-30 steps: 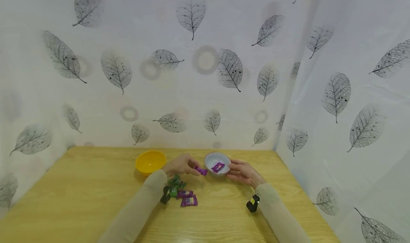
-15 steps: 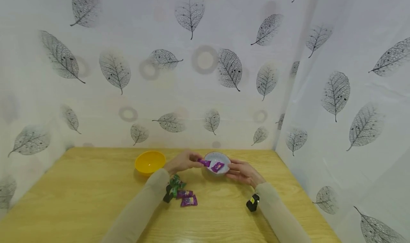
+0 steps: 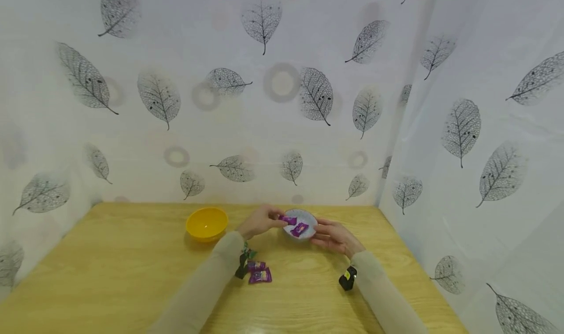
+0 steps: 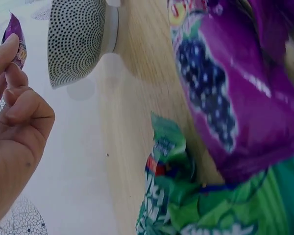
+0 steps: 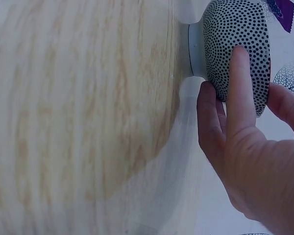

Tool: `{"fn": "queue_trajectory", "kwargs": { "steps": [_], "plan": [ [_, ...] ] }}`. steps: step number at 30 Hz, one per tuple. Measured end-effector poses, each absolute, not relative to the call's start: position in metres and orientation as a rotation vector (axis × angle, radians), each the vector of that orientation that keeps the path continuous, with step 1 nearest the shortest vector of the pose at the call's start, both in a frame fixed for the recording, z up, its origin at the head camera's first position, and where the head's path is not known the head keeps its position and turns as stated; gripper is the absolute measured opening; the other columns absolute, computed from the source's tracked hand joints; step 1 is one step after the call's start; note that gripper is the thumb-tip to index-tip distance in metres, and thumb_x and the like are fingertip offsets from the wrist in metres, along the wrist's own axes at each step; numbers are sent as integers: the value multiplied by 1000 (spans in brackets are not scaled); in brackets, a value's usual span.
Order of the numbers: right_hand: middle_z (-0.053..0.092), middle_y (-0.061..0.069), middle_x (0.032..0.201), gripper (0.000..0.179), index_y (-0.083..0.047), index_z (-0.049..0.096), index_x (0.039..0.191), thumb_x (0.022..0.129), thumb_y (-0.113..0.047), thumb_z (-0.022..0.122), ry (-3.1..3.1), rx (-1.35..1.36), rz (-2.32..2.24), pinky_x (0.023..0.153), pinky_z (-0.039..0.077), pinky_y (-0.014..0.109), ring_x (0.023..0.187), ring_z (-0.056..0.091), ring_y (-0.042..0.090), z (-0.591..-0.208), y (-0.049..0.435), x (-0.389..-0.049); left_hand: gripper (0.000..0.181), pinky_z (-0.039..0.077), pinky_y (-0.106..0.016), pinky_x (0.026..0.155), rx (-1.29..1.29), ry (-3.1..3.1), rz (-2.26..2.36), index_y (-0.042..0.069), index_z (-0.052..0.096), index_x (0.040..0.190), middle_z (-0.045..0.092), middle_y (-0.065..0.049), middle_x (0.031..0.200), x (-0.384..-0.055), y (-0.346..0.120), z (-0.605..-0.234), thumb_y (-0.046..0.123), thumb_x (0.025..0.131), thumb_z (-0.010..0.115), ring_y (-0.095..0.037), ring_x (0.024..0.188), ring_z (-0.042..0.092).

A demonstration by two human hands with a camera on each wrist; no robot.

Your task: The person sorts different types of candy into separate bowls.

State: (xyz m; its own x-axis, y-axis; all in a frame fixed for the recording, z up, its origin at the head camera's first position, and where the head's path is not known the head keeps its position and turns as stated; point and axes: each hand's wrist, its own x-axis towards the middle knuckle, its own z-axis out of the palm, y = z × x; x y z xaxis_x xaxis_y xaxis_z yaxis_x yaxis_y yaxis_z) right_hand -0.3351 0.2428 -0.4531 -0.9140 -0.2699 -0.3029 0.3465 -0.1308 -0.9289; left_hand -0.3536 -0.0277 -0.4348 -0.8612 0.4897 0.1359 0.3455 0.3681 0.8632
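My left hand (image 3: 261, 221) pinches a purple-wrapped candy (image 3: 289, 220) above the left rim of a small bowl (image 3: 309, 218). In the left wrist view, that candy (image 4: 11, 30) shows between thumb and fingertips, near the bowl's rim. Another purple candy (image 3: 299, 230) lies inside the bowl. My right hand (image 3: 333, 237) holds the bowl from its right side. The right wrist view shows the bowl's black-dotted outside (image 5: 235, 29), with the index finger laid along it and the thumb at the rim. Below my left wrist lie two purple candies (image 3: 260, 276) and green-wrapped candies (image 3: 249, 252), partly hidden by the wrist.
A yellow bowl (image 3: 207, 225) stands on the wooden table (image 3: 132, 260), left of my left hand. Behind the table and along its right side hang pale sheets with a leaf print (image 3: 317, 94). Each wrist carries a black camera (image 3: 347, 279).
My left hand has moved right and slightly away from me, carrying the candy from beside the bowl to over its rim. The left wrist now covers more green candies. The right hand stays put.
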Motion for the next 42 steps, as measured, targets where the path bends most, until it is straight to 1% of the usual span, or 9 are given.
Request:
{"fn": "queue_trajectory", "kwargs": {
  "steps": [6,11,20,24,29,32,36,40,42],
  "plan": [
    [36,31,149,57,4,26,152,100,-2,49,1747,103,-2091,98,52,41,123,55,36,-453,242,-336,19,46,-26,65,737,2487,1495,13,75,103,63,-3,80,-355,-20,-438,21,85,75,-17,75,54],
    [38,30,147,58,4,26,152,100,-3,50,1753,105,-2077,98,52,41,118,58,33,-453,242,-336,22,44,-25,57,759,2482,1476,12,75,105,65,-15,81,-354,-14,-443,21,85,76,-16,67,52],
    [40,29,145,58,4,25,152,100,-2,49,1746,83,-2077,97,53,40,119,57,34,-453,242,-336,30,34,-21,47,834,2541,1409,10,73,112,57,-5,67,-352,-6,-444,19,83,78,-9,55,41],
    [42,28,144,57,4,25,152,100,-2,49,1747,78,-2072,97,53,39,121,56,34,-454,243,-336,38,35,-20,47,860,2518,1393,6,69,119,56,-5,66,-350,-8,-443,17,84,77,-9,54,42],
    [39,31,145,57,6,24,151,100,-2,48,1743,65,-2089,100,51,41,121,57,35,-455,244,-337,36,38,-23,52,817,2495,1407,7,69,119,57,-4,69,-349,-14,-439,18,85,76,-12,60,45],
    [39,32,144,56,7,25,151,100,-1,48,1748,72,-2099,100,51,42,118,59,35,-456,244,-338,34,39,-23,55,809,2482,1400,8,69,119,59,-9,72,-349,-16,-437,19,87,74,-12,63,45],
    [41,32,143,58,8,23,151,100,0,48,1749,78,-2102,100,50,43,119,58,36,-457,244,-338,33,42,-23,59,854,2447,1414,4,69,119,64,-26,81,-346,-19,-435,17,89,71,-24,66,53],
    [39,33,144,59,8,21,151,99,0,48,1746,73,-2107,102,49,43,122,55,37,-458,244,-338,29,49,-26,67,922,2411,1430,-1,69,115,69,-26,90,-343,-24,-435,14,90,70,-41,82,63],
    [37,34,146,59,9,21,151,99,0,48,1744,67,-2104,103,48,43,124,53,38,-457,243,-337,27,53,-30,71,958,2402,1417,-2,70,112,71,-22,92,-342,-28,-436,14,90,69,-43,85,64]
  ]
}}
